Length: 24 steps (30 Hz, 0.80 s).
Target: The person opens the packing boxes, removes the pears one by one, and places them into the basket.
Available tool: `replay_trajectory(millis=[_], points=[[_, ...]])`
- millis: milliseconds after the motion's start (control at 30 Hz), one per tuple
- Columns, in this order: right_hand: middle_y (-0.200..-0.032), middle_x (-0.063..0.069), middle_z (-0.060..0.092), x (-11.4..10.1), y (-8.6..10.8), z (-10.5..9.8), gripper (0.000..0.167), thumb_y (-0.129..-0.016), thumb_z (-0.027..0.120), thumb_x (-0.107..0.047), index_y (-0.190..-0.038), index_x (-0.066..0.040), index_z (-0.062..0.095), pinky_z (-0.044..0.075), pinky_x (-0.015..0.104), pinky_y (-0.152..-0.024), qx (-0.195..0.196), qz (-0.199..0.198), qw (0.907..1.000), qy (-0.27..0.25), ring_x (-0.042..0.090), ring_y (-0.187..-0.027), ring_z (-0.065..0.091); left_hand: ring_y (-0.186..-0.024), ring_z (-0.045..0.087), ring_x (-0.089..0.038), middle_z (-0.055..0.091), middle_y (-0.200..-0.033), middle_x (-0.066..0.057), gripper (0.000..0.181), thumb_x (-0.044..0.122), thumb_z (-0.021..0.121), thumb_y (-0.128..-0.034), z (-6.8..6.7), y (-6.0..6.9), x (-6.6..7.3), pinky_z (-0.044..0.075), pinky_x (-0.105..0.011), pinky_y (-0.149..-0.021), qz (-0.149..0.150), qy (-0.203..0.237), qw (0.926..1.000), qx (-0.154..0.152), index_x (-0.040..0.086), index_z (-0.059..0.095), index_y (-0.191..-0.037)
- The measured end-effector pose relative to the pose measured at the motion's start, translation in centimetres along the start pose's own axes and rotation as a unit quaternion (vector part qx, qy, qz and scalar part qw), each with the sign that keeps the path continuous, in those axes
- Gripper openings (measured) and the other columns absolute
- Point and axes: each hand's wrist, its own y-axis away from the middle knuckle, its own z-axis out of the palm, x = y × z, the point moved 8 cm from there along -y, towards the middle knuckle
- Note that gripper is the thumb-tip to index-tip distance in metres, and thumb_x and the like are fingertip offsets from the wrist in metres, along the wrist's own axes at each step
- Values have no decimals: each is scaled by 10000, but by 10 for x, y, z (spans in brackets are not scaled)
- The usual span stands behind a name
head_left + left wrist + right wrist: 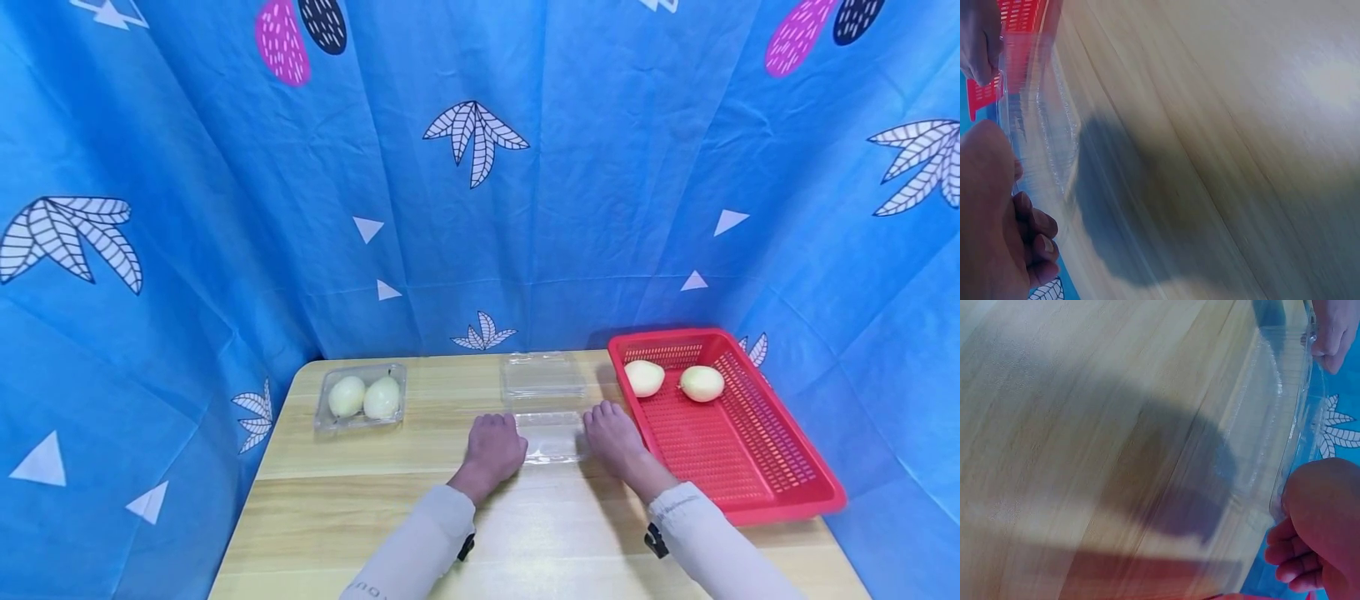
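Fingers curled, the left hand (495, 446) and right hand (615, 437) pinch opposite ends of a clear plastic container (553, 437).

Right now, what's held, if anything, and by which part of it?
A clear plastic container, held at its two opposite ends: left grip on the left end, right grip on the right.

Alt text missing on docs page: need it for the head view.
A person's left hand and right hand hold opposite ends of a clear plastic container at a wooden table. Another clear container sits behind it; at left a clear tray holds two pale fruits, at right a red basket holds two more.
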Motion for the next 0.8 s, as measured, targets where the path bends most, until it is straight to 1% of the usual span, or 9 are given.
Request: replay_trajectory(millis=[133,300,567,733,800], points=[[-813,149,575,4,2,1,88,-873,583,-68,-903,15,582,471,402,-709,-42,169,9998,-51,275,-786,509,-889,645,-246,644,-868,-79,363,389,430,-1043,3,-4,6,512,-395,-893,-20,-40,10000,-73,78,599,-963],[-790,131,560,7,5,-1,84,-885,591,-83,-872,-1,580,466,386,-704,1,349,9994,87,256,-772,501,-906,641,-245,646,-887,-77,373,406,430,-1047,6,-8,12,507,-398,-923,-58,0,9999,-111,81,599,-978],[-761,100,548,9,7,-9,74,-881,576,-81,-830,-29,591,429,343,-692,192,584,9973,389,222,-752,475,-870,632,-235,635,-862,-72,365,404,437,-1041,1,-9,20,503,-382,-880,-35,-135,9999,-68,82,584,-955],[-756,101,588,8,4,-8,94,-876,598,-89,-815,-25,633,441,345,-688,214,669,9959,571,220,-748,503,-863,634,-238,632,-850,-77,353,385,434,-1044,1,-9,21,504,-388,-874,-62,-81,9999,-65,79,579,-948],[-765,102,613,8,3,-7,103,-881,608,-96,-824,-25,656,446,341,-688,150,673,9953,679,220,-752,518,-860,631,-238,629,-849,-78,356,384,423,-1050,0,-9,21,505,-388,-874,-48,-75,9999,-116,77,576,-951]])
